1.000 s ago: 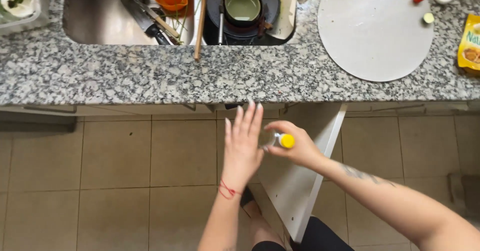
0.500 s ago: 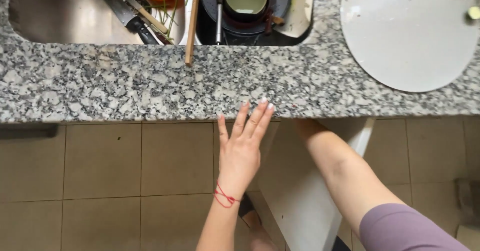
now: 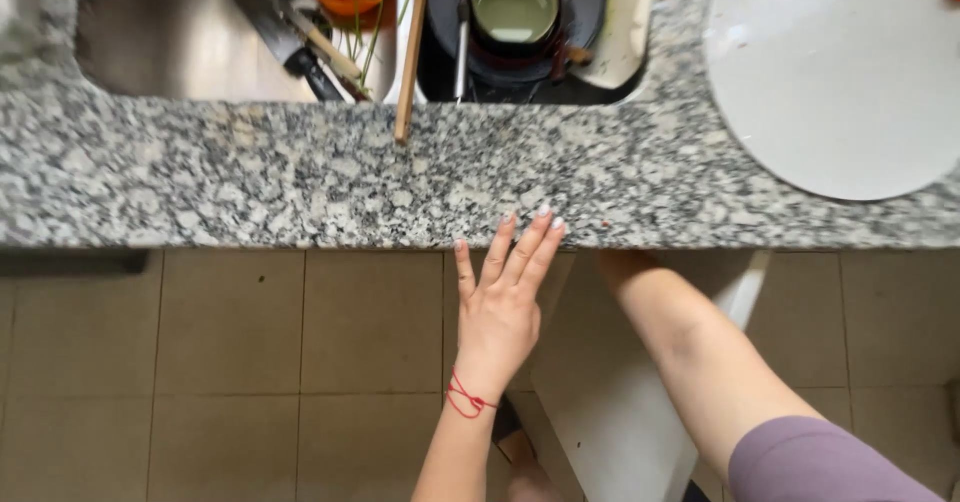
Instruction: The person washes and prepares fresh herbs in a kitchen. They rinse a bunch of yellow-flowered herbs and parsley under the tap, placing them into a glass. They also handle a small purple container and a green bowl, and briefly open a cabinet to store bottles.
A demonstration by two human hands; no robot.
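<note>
From my remote seat, the sink (image 3: 150,52) sits far left with a wooden stick (image 3: 410,52) leaning over its rim. My left hand (image 3: 500,312) is spread flat and empty, fingertips touching the granite counter (image 3: 300,177) edge. Right of it, my right forearm (image 3: 700,352) runs under the counter past the open white cabinet door (image 3: 610,422); that hand is hidden, so I cannot tell its grip.

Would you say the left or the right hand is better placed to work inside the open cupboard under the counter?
Probably the right: its forearm already reaches under the granite counter beside the open white door, hand hidden. The left hand lies flat, fingertips at the counter edge.
</note>
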